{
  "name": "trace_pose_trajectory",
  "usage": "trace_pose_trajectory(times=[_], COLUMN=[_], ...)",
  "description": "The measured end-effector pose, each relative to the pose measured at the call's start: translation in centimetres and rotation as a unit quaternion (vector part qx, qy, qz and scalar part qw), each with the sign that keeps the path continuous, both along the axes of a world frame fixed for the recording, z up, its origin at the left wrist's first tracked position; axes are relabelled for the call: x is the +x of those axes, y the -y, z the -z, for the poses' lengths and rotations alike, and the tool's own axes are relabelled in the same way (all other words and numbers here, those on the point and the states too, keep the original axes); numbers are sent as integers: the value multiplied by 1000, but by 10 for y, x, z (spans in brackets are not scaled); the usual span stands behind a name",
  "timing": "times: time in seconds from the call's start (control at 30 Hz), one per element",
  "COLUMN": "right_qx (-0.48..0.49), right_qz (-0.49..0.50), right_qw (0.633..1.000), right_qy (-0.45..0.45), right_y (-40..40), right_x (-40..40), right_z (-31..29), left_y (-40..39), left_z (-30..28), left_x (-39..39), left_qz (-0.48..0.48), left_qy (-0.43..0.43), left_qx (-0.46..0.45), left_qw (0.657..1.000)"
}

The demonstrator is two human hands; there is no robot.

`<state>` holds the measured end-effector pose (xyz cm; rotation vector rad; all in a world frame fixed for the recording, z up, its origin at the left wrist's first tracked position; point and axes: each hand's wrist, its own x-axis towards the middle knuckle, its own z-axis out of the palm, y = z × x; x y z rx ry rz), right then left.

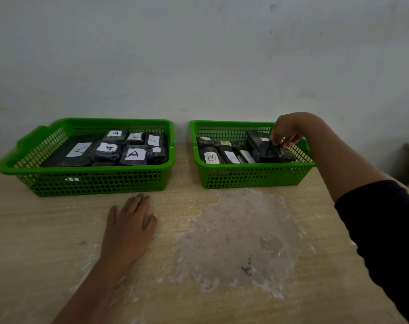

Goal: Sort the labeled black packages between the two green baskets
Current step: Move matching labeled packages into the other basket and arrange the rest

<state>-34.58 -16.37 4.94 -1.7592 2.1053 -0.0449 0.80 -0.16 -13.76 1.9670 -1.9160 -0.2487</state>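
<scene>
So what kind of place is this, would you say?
Probably a plain workroom or makeshift sorting station, not a home kitchen or shop: a bare pale wall, a worn wooden table with a scuffed whitish patch, and two green baskets of hand-labeled black packages.

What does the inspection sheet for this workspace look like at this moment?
Surface: wooden table, pale scuffed patch at centre-right.
Job's things: left basket holds packages labelled A; right basket holds packages, one label reads B.
Clutter: nothing seen.
Grippers: left hand flat on the table; right hand fingers pinch a black package in the right basket.
Cables: nothing seen.
Surroundings: plain pale wall.
</scene>
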Motion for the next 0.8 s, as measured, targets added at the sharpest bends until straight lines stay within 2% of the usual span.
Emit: trace_pose_trajectory(times=[0.13,0.3,0.4,0.5,0.6,0.67,0.73,0.8], right_qx=[-15,31,48,44,-21,-39,-17,-9], right_qz=[-30,-115,-161,-165,-180,-181,-192,-225], right_qw=[994,954,940,945,952,933,905,900], right_qy=[103,275,296,279,248,308,379,372], right_y=[-4,-10,-11,-11,-10,-10,-13,-17], right_x=[7,17,24,35,44,50,58,66], right_z=[-8,5,20,31,32,30,31,34], left_y=[0,-1,-1,-1,-1,-1,-1,0], left_z=[0,0,0,0,0,0,0,1], left_x=[0,0,-1,0,0,0,0,0], left_qz=[-1,-2,-1,-1,0,1,1,1], left_qy=[4,2,3,2,0,-3,-3,-1], left_qx=[1,1,3,2,-1,-2,-1,-1], left_qw=[1000,1000,1000,1000,1000,1000,1000,1000])
